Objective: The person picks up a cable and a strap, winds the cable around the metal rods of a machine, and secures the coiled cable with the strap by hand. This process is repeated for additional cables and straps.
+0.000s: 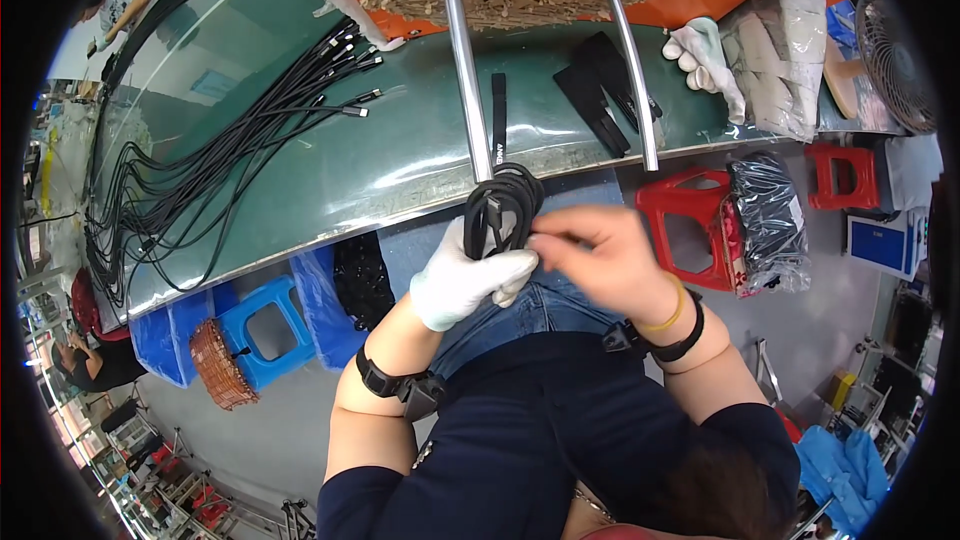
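A black cable (505, 205) is wound into a coil at the near end of a chrome rod (462, 60). One of its connectors shows inside the loops. Wrapped round the coil's lower left side is my left hand (470, 280), in a white glove. My bare right hand (605, 255) is partly smeared by motion, its thumb and forefinger pinched against the right edge of the coil. Whatever lies exactly between those fingertips is hard to see. Just beyond the coil, a narrow black strap (499, 105) lies on the green table (400, 155).
Many loose black cables (250, 105) spread over the table's left side. A second chrome rod (632, 70) juts out at right, beside black straps (590, 105). A white glove (705, 60) lies farther right. Blue stool (265, 335) and red stool (690, 225) stand below.
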A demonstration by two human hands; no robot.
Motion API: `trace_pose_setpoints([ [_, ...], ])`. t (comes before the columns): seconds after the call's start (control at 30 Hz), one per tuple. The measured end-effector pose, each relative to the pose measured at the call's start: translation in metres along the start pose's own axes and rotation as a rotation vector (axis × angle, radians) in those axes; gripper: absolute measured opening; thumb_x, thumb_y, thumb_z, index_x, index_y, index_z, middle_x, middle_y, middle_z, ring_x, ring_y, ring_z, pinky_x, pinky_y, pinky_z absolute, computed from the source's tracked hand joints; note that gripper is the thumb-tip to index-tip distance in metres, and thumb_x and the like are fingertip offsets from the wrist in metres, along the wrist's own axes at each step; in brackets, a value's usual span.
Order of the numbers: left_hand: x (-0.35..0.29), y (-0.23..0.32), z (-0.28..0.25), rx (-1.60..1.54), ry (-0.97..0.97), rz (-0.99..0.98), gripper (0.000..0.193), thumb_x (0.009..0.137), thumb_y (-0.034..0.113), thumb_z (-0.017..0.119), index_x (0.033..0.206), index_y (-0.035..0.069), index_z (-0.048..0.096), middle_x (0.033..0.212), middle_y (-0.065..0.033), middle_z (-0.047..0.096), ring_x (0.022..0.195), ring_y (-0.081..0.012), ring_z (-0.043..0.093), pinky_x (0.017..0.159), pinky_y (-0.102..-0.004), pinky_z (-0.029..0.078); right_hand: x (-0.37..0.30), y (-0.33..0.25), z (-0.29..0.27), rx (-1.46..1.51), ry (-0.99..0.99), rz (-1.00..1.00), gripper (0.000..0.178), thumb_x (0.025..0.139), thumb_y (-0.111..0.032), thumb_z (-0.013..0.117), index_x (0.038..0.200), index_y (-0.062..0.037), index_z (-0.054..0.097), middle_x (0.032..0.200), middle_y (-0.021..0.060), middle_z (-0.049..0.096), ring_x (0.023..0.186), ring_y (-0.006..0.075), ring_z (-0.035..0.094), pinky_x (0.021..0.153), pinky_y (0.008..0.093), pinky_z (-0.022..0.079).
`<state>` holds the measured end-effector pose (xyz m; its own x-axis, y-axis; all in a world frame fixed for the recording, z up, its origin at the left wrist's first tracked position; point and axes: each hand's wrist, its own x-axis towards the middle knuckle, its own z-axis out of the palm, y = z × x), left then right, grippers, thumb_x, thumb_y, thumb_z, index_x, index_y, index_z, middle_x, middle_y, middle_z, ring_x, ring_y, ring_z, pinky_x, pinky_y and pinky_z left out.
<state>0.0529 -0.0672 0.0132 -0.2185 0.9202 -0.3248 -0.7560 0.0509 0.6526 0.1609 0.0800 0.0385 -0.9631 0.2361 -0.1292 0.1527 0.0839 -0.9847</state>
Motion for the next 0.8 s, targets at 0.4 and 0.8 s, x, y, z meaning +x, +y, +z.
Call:
trace_pose_setpoints([
  [0.4,0.005,0.017,-0.011,0.300,0.008,-0.294,0.022,0.077,0.020,0.061,0.072,0.000,0.054,0.056,-0.0062,0.051,0.044,-0.0134,0.047,0.043,-0.0255,0.040,-0.017,-0.011,-0.020,-0.411,-0.383,-0.690,0.023,0.076,0.001,0.060,0.099,0.0018,0.061,0.080,0.0092,0.062,0.068,0.0219,0.060,0.056,0.0298,0.047],
  [0.8,-0.005,0.018,0.026,0.990,-0.228,-0.051,0.025,0.070,0.025,0.067,0.078,0.001,0.061,0.060,-0.0117,0.057,0.054,-0.0160,0.055,0.056,-0.0298,0.045,0.026,-0.003,-0.022,0.630,-0.460,0.180,0.018,0.069,-0.005,0.071,0.085,0.0023,0.066,0.078,0.0118,0.058,0.068,0.0208,0.057,0.060,0.0266,0.044],
])
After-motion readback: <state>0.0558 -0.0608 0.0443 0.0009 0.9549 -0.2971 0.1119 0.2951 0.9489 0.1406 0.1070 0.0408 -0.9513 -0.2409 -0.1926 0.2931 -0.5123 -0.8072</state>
